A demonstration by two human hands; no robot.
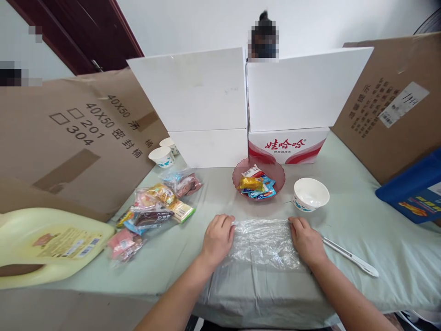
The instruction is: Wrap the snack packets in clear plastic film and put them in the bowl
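Note:
A crinkled sheet or bag of clear plastic (262,243) lies across the table's front part. My left hand (218,236) grips its far left corner, fingers closed and pointing away from me. At the far right corner my right hand (306,239) is closed on the same plastic in the same way. Just beyond stands a pink see-through bowl (236,177) with several snack packets (253,184) in it, one of them gold. A white paper bowl (312,195) with a blue-green pattern is behind my right hand. Beside that hand lies a slim, pale, long-handled tool (354,259), partly hidden.
Several wrapped snacks (155,209) are piled at left, near a large pale-yellow bottle (69,246) on its side. Two paper bowls (161,157) stand behind. White boxes (206,96) and brown cartons (79,138) wall the table. A blue bag (413,188) is at right.

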